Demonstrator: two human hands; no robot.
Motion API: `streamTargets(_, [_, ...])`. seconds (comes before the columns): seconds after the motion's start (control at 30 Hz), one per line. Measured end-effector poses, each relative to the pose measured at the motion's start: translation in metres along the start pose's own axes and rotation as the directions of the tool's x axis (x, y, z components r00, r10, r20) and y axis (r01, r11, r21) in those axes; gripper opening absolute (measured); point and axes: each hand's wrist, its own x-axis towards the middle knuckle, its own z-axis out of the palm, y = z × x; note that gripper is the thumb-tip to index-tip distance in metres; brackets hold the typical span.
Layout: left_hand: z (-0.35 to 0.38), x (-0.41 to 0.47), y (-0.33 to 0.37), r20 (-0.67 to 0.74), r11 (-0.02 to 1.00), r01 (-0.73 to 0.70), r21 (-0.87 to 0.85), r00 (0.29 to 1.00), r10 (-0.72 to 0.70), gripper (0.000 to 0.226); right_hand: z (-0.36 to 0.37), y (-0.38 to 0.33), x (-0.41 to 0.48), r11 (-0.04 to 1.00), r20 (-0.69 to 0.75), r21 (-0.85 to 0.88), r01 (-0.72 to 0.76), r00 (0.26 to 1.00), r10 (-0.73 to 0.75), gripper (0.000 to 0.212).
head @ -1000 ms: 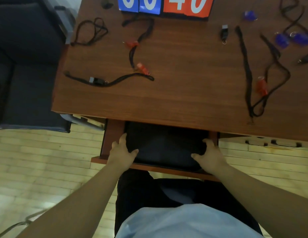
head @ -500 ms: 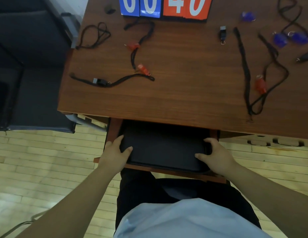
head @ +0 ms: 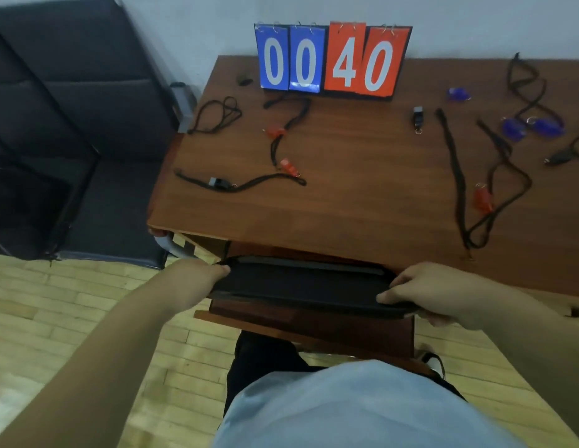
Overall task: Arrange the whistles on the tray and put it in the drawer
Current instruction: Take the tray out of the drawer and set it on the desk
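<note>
nearest the camera, the left hand point(head: 197, 279) and the right hand point(head: 433, 294) each clamp one short end of the black tray point(head: 301, 286), fingers curled over its rim and thumbs on top. the tray's long axis runs left to right, straight across between the two hands, and it sits raised above the open wooden drawer point(head: 314, 328) rather than flat in it. its far edge lies right under the front lip of the desk point(head: 362, 195). that is the relation the next move turns on: the tray is below and in front of the desktop, so it looks as if it must come toward the body and up to clear that lip before it can be set down. both hands are equally near, one per end. the tray appears empty; the drawer beneath it is mostly hidden, so i cannot tell what else it holds.

further out, the whistles lie loose on the desk, none yet arranged. on the left, a black whistle point(head: 217, 183) on its lanyard and two red ones point(head: 289, 166) point(head: 275, 132). on the right, a red whistle point(head: 482, 198) tangled in a black lanyard, a small black whistle point(head: 417, 117), and blue ones point(head: 512, 130) point(head: 548, 126) point(head: 457, 93). at the back stands a flip scoreboard point(head: 331, 59) reading 00 40.
</note>
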Motion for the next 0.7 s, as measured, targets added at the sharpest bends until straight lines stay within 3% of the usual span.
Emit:
streamTargets(0.1, [-0.023,-0.015,0.013,0.016,0.996,-0.026,0.087,1.000,0.024,0.035,-0.013,-0.008,-0.025,0.999,-0.014,-0.003,0.040,0.999,-0.040,0.047])
streamTargets(0.23, [-0.048,-0.026,0.024,-0.038,0.994,-0.107,0.005,0.994,0.107,0.041,-0.038,-0.018,-0.048,0.987,-0.108,-0.010,0.159,0.981,-0.159,0.038])
streamTargets(0.37, [-0.053,-0.033,0.047,-0.189,0.978,-0.185,-0.096,0.968,0.164,0.038,-0.062,-0.026,-0.049,0.957,-0.256,-0.043,0.287,0.923,-0.288,0.074])
streamTargets(0.43, [-0.045,-0.030,0.061,-0.274,0.976,-0.216,-0.033,0.941,0.199,0.063,-0.068,-0.026,-0.043,0.935,-0.344,-0.106,0.337,0.870,-0.353,0.092])
streamTargets(0.5, [-0.032,-0.017,0.072,-0.324,0.974,-0.228,0.009,0.920,0.218,0.086,-0.073,-0.021,-0.030,0.923,-0.404,-0.148,0.356,0.830,-0.385,0.098])
streamTargets(0.7, [0.007,0.031,0.097,-0.356,0.960,-0.281,0.003,0.896,0.264,0.093,-0.083,-0.005,0.016,0.928,-0.473,-0.142,0.343,0.800,-0.368,0.100])
